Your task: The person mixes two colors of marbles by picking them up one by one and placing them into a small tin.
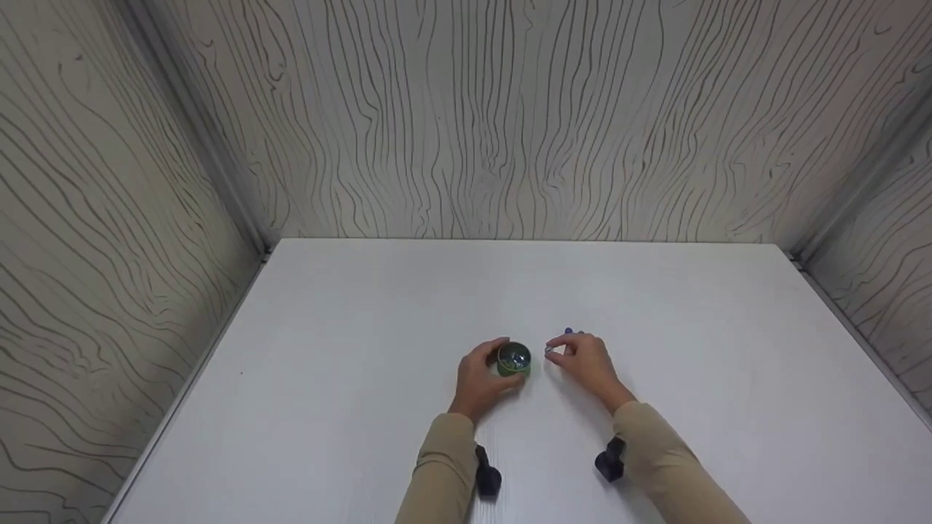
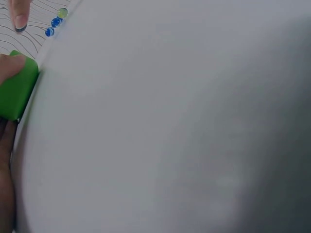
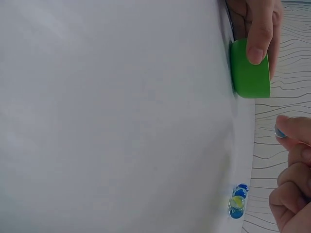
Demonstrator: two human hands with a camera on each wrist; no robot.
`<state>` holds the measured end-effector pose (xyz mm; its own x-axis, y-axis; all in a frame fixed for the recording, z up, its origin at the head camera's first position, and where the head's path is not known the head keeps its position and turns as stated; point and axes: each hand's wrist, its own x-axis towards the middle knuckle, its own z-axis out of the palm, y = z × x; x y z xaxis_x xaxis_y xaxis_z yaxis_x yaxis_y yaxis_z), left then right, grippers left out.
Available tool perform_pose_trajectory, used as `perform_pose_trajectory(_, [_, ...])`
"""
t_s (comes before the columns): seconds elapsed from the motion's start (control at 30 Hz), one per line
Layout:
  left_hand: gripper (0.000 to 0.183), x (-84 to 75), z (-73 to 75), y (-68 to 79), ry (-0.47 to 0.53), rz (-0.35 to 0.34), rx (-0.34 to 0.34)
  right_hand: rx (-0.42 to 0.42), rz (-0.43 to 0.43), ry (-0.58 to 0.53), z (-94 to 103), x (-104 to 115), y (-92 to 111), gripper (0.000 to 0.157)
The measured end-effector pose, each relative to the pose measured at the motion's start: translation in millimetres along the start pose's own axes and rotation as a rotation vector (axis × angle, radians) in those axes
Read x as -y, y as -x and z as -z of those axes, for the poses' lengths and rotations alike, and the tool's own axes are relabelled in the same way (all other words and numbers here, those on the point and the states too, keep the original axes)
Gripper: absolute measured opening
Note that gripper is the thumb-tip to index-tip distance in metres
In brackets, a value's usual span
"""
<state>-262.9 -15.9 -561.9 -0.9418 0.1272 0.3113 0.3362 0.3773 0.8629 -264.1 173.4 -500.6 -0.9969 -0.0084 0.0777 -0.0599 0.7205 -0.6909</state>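
Observation:
A small green cup stands upright on the white table, its mouth facing up. My left hand holds it around the side, with the thumb on the near wall. Shiny glints show inside, too small to make out. Just right of the cup, my right hand pinches a glass marble between thumb and index finger, raised off the table. Beyond that hand lie several blue and yellow-green marbles close together, partly hidden by it in the head view.
The white table reaches back to a wood-grain patterned wall, with similar panels at both sides. Black wrist cameras sit on both forearms, close to the tabletop.

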Motion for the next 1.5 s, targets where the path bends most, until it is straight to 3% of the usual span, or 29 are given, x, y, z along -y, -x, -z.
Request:
perform_pose_trajectory(0.23, [0.06, -0.2, -0.3, -0.4, 0.005, 0.01, 0.01, -0.019, 0.029, -0.002, -3.9, 4, 0, 0.014])
perform_pose_trajectory(0.7, [0.058, 3.9, -1.6, -1.4, -0.007, -0.046, -0.02, -0.001, 0.051, -0.038, -9.3, 15, 5, 0.016])
perform_pose_trajectory(1.2, [0.058, 0.2, -1.9, 0.3, 0.0, -0.024, -0.005, -0.001, 0.076, -0.083, -12.0, 18, 6, 0.014])
perform_pose_trajectory(1.5, [0.058, 0.7, -0.6, -0.2, -0.002, -0.008, -0.008, 0.032, 0.047, -0.101, -17.8, 21, 6, 0.014])
